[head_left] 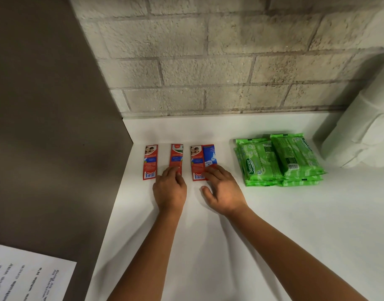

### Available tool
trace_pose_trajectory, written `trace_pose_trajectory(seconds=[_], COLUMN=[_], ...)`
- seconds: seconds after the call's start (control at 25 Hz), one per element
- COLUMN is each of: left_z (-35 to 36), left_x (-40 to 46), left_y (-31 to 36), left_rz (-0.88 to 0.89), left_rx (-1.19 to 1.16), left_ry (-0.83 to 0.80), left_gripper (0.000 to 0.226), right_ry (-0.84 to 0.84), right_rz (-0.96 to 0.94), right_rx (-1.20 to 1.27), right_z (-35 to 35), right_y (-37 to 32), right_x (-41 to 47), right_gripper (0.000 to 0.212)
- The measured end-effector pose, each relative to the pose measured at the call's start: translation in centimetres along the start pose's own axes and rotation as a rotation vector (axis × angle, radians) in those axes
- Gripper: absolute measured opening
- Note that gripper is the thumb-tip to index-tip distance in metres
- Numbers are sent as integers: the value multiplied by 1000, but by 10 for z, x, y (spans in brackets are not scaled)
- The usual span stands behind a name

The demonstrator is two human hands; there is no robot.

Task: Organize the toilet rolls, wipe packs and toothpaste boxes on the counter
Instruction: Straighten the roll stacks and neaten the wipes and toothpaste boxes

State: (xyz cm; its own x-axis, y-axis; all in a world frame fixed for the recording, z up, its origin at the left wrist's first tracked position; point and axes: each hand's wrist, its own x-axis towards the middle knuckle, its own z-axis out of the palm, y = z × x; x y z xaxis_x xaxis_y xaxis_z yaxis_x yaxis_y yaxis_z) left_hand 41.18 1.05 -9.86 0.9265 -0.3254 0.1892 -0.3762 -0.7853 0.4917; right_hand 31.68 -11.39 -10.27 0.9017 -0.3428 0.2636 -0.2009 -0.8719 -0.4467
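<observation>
Toothpaste boxes [150, 162] lay flat near the worktop's [273, 224] back-left corner; left hand [169, 187] and right hand [224, 190] rested spread on them, gripping nothing. Wipe packs [280, 159] sat stacked rightward.

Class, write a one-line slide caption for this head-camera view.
Both hands, left and right, align toothpaste boxes on a white counter beside stacked green wipe packs.

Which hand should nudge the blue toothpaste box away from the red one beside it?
Probably the right hand: its fingertips already rest on the blue toothpaste box, which touches the red box. The left hand is on the middle red box.
</observation>
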Motion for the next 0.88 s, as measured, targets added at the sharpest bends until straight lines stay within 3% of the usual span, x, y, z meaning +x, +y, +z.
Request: trace_pose_trajectory(seconds=[0.4,0.88], left_z=[-1,0], left_x=[1,2], left_y=[-1,2], left_rz=[139,164], left_rx=[-4,1], left_ry=[-66,-87], left_gripper=[30,35], right_ry=[-126,-101], right_rz=[-12,-24], right_rx=[-45,-38], right_z=[-3,-2], right_y=[-1,-1], right_x=[1,2], right_gripper=[59,55])
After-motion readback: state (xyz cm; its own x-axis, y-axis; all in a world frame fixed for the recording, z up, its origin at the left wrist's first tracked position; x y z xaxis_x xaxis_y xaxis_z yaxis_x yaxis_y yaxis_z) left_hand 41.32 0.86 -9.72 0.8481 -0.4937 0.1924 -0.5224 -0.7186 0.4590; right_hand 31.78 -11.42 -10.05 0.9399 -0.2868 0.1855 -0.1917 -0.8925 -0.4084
